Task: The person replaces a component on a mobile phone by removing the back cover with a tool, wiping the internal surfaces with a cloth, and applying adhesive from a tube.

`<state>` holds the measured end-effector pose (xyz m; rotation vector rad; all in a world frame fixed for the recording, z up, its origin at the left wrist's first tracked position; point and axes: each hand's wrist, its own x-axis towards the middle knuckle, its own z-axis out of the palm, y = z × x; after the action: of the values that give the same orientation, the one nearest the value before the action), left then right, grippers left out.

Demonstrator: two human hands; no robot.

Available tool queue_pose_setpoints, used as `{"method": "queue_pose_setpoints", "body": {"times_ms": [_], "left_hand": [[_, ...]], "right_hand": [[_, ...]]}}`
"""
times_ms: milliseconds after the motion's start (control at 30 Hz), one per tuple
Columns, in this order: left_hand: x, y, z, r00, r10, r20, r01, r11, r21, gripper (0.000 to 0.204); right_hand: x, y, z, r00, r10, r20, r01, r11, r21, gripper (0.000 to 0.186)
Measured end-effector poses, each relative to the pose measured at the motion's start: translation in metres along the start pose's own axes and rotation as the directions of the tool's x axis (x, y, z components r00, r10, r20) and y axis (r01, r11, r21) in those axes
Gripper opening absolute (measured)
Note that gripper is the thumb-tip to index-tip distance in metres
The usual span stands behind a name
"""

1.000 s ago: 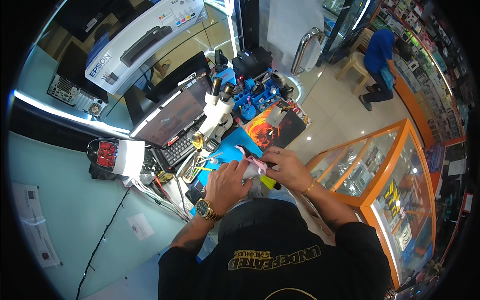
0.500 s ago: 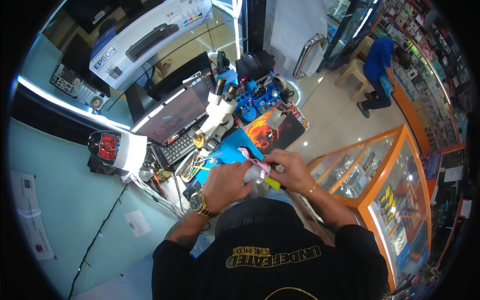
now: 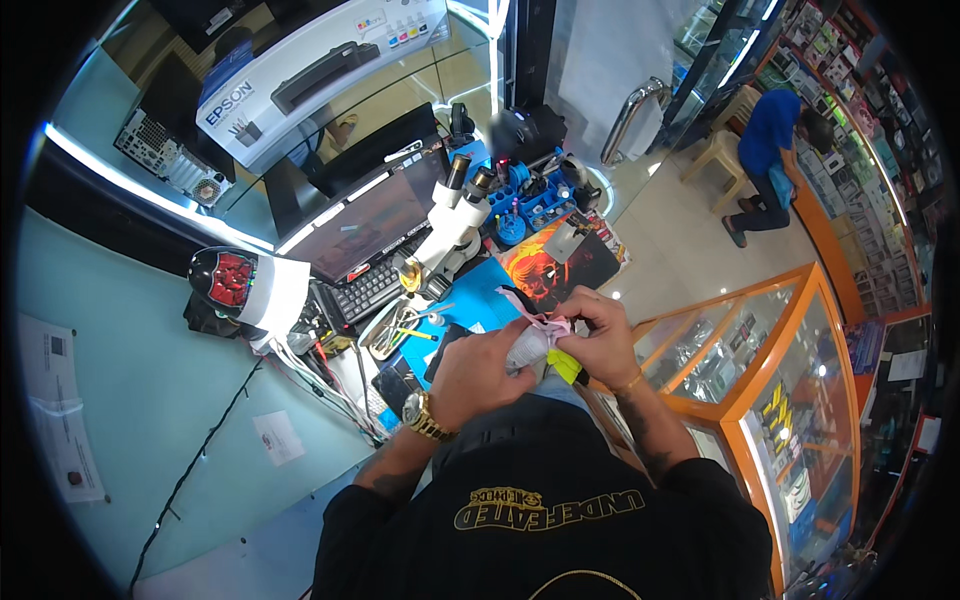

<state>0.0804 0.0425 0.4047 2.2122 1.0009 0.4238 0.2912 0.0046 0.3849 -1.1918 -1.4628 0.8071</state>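
Close in front of my chest, both hands meet over a small bundle. My left hand [image 3: 476, 372], with a gold-coloured watch on its wrist, is closed round a pale, whitish thing [image 3: 528, 346] with fine print; most of it is hidden by the fingers. My right hand [image 3: 603, 340] pinches a strip of pink cloth [image 3: 553, 327] against the top of that pale thing. A bright yellow-green piece [image 3: 566, 366] hangs under the right fingers, and a dark piece shows behind the pink cloth. Beyond the hands lies a blue work mat [image 3: 485, 285].
A white microscope [image 3: 450, 225] stands on the mat's far side, near a keyboard [image 3: 365, 297] and a monitor [image 3: 350, 230]. Blue organisers [image 3: 540, 205] hold tools. At right is an orange-framed glass display case [image 3: 735, 385]. A person in blue [image 3: 768, 150] bends by the far shelves.
Both hands and the bundle have shifted slightly right in view, as has most of the scene. My right fingers have moved up over the pink cloth, and more of the pale thing shows.
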Motion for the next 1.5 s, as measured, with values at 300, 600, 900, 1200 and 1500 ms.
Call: {"method": "queue_pose_setpoints", "body": {"times_ms": [300, 600, 900, 1200, 1500], "left_hand": [[-0.004, -0.002, 0.006, 1.0, -0.014, -0.012, 0.012, 0.984, -0.175, 0.058], [-0.002, 0.0, 0.01, 0.997, 0.032, -0.071, -0.04, 0.993, -0.113, 0.059], [-0.003, -0.014, 0.004, 0.984, 0.082, 0.159, -0.054, 0.983, -0.177, 0.053], [-0.002, 0.008, -0.015, 0.929, -0.001, 0.37, 0.159, 0.904, -0.397, 0.045], [-0.016, 0.0, -0.016, 0.971, 0.02, 0.237, 0.082, 0.907, -0.412, 0.048]], "right_hand": [[-0.001, 0.011, -0.011, 0.853, 0.501, -0.147, -0.237, 0.622, 0.746, 0.029], [-0.006, -0.014, -0.014, 0.959, 0.278, 0.061, -0.284, 0.952, 0.113, 0.025], [-0.005, -0.029, -0.012, 0.964, -0.104, 0.245, 0.186, 0.922, -0.34, 0.03], [-0.008, -0.029, -0.013, 0.949, -0.199, 0.246, 0.275, 0.903, -0.33, 0.03], [0.004, -0.006, -0.073, 0.947, 0.054, -0.316, -0.096, 0.988, -0.118, 0.026]]}}
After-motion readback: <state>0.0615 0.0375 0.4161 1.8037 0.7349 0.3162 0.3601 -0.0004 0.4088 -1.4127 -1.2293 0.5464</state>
